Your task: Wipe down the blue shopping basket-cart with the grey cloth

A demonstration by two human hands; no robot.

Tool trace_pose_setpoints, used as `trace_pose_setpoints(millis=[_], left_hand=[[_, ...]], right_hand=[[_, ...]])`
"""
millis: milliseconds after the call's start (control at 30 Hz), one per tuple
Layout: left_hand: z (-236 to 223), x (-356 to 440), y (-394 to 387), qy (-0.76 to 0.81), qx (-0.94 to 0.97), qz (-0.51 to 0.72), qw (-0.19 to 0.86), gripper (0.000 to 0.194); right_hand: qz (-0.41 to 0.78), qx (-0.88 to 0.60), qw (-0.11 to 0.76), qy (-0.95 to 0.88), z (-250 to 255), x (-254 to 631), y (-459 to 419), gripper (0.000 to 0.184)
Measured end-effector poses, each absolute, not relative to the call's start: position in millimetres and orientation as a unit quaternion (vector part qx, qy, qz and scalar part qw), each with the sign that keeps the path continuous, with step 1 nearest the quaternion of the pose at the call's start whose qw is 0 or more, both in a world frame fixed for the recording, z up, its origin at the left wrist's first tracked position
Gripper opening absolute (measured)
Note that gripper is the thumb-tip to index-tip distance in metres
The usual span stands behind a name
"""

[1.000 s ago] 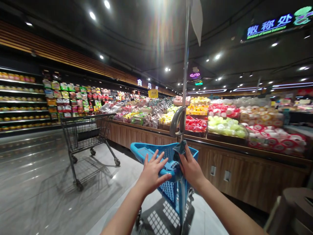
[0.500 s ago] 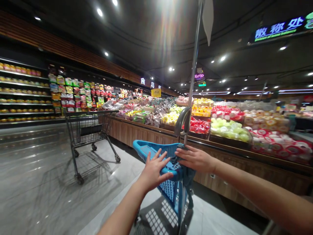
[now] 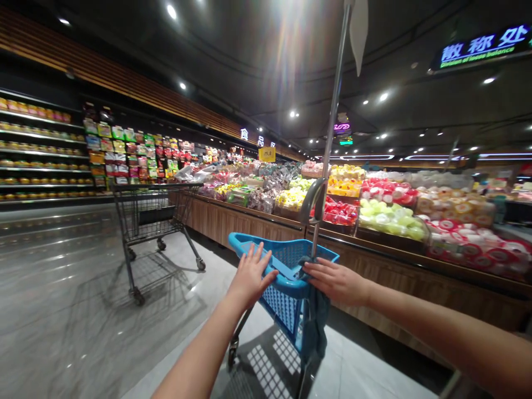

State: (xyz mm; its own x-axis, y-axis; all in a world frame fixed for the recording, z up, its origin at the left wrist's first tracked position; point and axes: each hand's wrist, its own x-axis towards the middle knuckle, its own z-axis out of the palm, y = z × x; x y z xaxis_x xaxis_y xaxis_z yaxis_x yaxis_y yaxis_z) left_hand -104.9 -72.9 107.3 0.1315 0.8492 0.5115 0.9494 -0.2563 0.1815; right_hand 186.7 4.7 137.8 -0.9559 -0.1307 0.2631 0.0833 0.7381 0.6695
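A blue plastic basket cart [image 3: 286, 302] stands in front of me on the shop floor. My left hand [image 3: 250, 274] rests on its near left rim, fingers stretched out and apart, holding nothing. My right hand [image 3: 336, 281] lies flat on a dark blue-grey cloth [image 3: 315, 324] draped over the cart's right rim, fingers extended. A metal pole [image 3: 330, 133] with a curved handle [image 3: 312, 200] rises from the cart just beyond my right hand.
An empty wire shopping trolley [image 3: 152, 221] stands to the left on the glossy grey floor. A long wooden counter [image 3: 415, 277] with trays of packaged produce runs along the right. Stocked shelves [image 3: 41, 149] line the far left wall.
My left hand slid a little left along the cart's rim. My right hand settled lower and flatter on the cloth. The view shifted slightly.
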Motion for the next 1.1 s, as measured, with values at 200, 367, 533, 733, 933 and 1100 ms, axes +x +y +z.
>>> trace_pose_setpoints(millis=[200,367,533,733,933,1100], left_hand=[[108,-109,-60,-0.605,-0.747,-0.262,0.090,0.058],[106,-101,-57,-0.604,-0.739,-0.279,0.105,0.056],[106,-97,-58,-0.605,-0.737,-0.275,0.123,0.055],[103,-92,-59,-0.601,-0.735,-0.284,0.132,0.054],[103,-84,-56,-0.599,-0.736,-0.290,0.123,0.051],[104,-79,-57,-0.595,-0.740,-0.286,0.128,0.052]], right_hand=[[-0.397,0.017,0.153,-0.905,175,190,16,0.040],[-0.431,-0.076,0.171,-0.883,214,191,19,0.046],[-0.414,-0.051,0.161,-0.895,175,194,23,0.041],[-0.412,0.007,0.141,-0.900,164,196,28,0.036],[-0.424,-0.101,0.225,-0.871,203,191,32,0.044],[-0.374,-0.050,0.202,-0.904,159,190,37,0.035]])
